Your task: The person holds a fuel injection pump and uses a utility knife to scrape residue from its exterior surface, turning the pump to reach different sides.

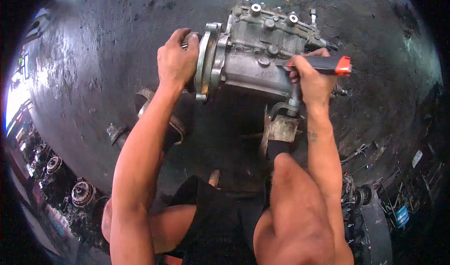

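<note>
A grey metal fuel injection pump (255, 70) lies on the dark floor in front of me, with a round flange (206, 63) at its left end. My left hand (177, 61) is closed round the toothed gear (188, 41) beyond that flange, its fingers curled over the top. In my right hand (314, 77) is a screwdriver (326, 64) with a black handle and red end. Its thin shaft points left, overlapping the pump's side near a round plug (264, 61). The fingers are wrapped tightly round the handle's front.
My feet stand on either side below the pump; the right shoe (281, 128) is close to its lower right corner. A small metal part (116, 134) lies at left. Several greasy parts, including a round hub (83, 193), line the lower left. Metal scraps and a blue packet (401, 216) lie lower right.
</note>
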Action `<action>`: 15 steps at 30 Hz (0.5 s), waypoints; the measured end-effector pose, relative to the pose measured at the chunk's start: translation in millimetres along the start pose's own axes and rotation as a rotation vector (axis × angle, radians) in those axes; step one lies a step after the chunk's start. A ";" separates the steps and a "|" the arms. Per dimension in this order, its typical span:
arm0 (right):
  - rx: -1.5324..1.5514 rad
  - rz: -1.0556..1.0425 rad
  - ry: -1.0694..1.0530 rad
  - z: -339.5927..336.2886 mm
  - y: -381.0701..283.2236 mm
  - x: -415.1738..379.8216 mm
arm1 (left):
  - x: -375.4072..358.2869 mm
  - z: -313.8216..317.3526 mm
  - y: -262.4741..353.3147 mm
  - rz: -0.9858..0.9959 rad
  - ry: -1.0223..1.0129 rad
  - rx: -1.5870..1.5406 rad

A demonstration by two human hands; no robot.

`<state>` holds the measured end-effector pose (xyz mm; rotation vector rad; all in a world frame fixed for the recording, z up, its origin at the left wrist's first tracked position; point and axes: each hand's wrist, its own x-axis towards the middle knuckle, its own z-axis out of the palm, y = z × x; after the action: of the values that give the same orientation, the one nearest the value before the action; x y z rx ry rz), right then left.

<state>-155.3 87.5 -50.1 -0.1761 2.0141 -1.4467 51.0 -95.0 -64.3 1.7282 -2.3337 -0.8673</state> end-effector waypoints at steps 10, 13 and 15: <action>-0.039 -0.016 0.012 -9.0 0.1 0.9 | 4.4 2.2 -0.3 0.023 0.045 -0.017; -0.020 -0.004 0.019 -0.8 -3.6 -5.3 | 0.6 2.1 -1.8 0.022 0.041 -0.003; 0.005 -0.025 0.004 12.0 -3.4 -7.2 | 2.1 0.8 -0.2 0.026 0.036 0.003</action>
<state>-143.7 79.8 -46.3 -0.1963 2.0178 -1.4686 50.1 -96.7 -65.6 1.6967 -2.3297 -0.8223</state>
